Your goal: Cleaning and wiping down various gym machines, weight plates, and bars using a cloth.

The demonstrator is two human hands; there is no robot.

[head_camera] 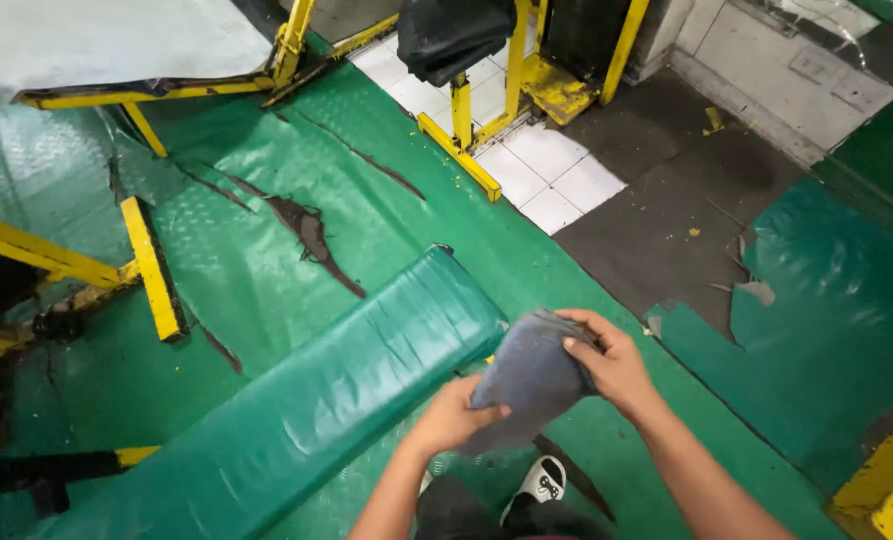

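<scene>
Both hands grip a grey cloth: left hand at its lower edge, right hand pinching the top, beside the green bench's end.

Left hand and right hand raised, each grip closed.

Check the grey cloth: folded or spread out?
Folded. The grey cloth is bunched into a compact wad, left hand pinching its lower edge, right hand gripping its top.
</scene>
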